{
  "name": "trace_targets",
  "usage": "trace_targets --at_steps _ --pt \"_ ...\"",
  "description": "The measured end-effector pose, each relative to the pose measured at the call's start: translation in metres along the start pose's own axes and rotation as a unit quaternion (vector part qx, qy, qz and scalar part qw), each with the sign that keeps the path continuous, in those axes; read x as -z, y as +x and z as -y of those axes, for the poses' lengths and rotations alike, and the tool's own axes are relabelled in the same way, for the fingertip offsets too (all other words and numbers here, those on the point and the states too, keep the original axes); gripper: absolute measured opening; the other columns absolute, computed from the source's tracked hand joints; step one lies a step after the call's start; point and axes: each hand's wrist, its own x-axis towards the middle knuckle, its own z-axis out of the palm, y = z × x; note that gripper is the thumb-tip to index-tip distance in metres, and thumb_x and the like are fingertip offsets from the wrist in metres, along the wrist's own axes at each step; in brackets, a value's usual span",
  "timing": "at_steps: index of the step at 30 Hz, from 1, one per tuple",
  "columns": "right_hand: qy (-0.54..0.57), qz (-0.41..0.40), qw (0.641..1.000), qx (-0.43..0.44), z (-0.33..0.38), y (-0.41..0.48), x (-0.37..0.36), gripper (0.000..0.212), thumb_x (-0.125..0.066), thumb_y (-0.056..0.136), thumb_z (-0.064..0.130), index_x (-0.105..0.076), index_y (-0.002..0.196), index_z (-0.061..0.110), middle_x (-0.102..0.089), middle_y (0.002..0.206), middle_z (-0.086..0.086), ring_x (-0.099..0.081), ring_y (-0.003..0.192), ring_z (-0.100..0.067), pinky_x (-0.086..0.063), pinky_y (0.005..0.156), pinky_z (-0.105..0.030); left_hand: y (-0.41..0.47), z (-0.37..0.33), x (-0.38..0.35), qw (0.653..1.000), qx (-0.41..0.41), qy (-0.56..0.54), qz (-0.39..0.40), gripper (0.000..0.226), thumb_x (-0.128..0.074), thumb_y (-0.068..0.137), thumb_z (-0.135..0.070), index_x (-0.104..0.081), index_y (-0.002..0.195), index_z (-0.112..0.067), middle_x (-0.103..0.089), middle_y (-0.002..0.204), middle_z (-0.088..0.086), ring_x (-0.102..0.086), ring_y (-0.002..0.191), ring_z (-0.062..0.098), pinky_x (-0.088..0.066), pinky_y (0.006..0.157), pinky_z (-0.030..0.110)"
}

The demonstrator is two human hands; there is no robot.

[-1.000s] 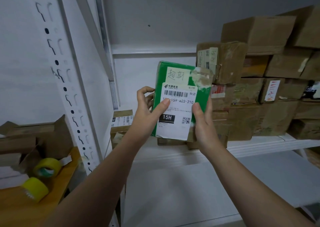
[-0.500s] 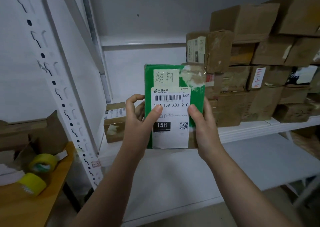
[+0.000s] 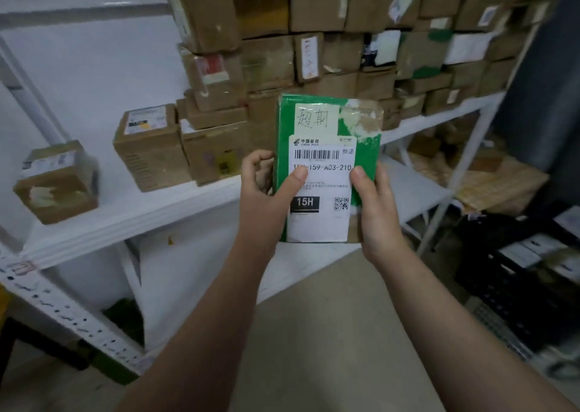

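I've got the green parcel (image 3: 326, 173) upright, long axis vertical, label to me, gripped betw. left hand (image 3: 263, 198) on its left edge and right hand (image 3: 376, 210) on its right. It's just in front of the white shelf (image 3: 125, 220); free board looks to lie leftward, nearer my left hand.

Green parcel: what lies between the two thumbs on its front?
The white shipping label on the green parcel, between left hand and right hand, seen in the head view.
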Motion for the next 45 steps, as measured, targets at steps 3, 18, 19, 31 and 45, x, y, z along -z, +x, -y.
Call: trace_targets --at_steps 3,18,19,31,45 --pt "-0.047 -0.048 0.998 0.003 0.021 -0.008 0.074 0.039 -0.063 0.079 0.046 -0.057 0.114 0.03 -0.07 0.102 0.02 -0.065 0.098 -0.001 -0.049 0.073 -0.012 -0.018 0.024 -0.068 0.999 0.03 -0.01 0.036 0.041 -0.072 0.081 -0.023 -0.045 0.111 -0.028 -0.069 0.111 0.004 -0.069 0.096 0.023 -0.057 0.068 0.03" --pt "-0.167 -0.218 0.957 -0.091 0.045 -0.043 0.328 0.033 -0.056 0.095 0.032 -0.061 0.122 0.014 -0.07 0.112 0.002 -0.066 0.103 -0.013 -0.052 0.093 -0.04 -0.076 0.133 -0.3 0.972 0.148 0.002 0.184 0.047 -0.068 0.085 -0.021 -0.044 0.126 -0.022 -0.063 0.113 -0.004 -0.068 0.088 0.003 -0.053 0.062 0.016" --pt "-0.169 -0.227 0.955 -0.094 0.043 -0.042 0.339 0.032 -0.056 0.095 0.033 -0.061 0.122 0.015 -0.071 0.11 0.004 -0.067 0.101 -0.011 -0.053 0.091 -0.038 -0.074 0.14 -0.311 0.969 0.155 0.001 0.195 0.044 -0.067 0.086 -0.021 -0.045 0.124 -0.024 -0.064 0.111 -0.005 -0.069 0.088 0.004 -0.053 0.061 0.016" --pt "-0.175 -0.325 0.919 -0.136 0.004 0.055 0.467 0.036 -0.056 0.094 0.037 -0.056 0.125 0.019 -0.071 0.11 0.004 -0.068 0.091 -0.003 -0.052 0.066 -0.014 0.014 0.257 -0.45 0.919 0.215 0.02 0.33 0.079 -0.07 0.067 -0.053 -0.038 0.135 -0.029 -0.064 0.118 -0.004 -0.07 0.089 0.008 -0.056 0.063 0.021" --pt "-0.276 -0.358 0.873 -0.184 -0.06 0.191 0.625 0.066 -0.057 0.093 0.004 -0.032 0.147 0.032 -0.049 0.136 0.012 -0.049 0.122 -0.008 -0.043 0.103 -0.028 0.124 0.401 -0.628 0.848 0.273 0.135 0.434 0.058 -0.046 0.093 -0.054 -0.019 0.144 -0.052 -0.05 0.105 -0.032 -0.056 0.075 -0.02 -0.044 0.058 0.006"
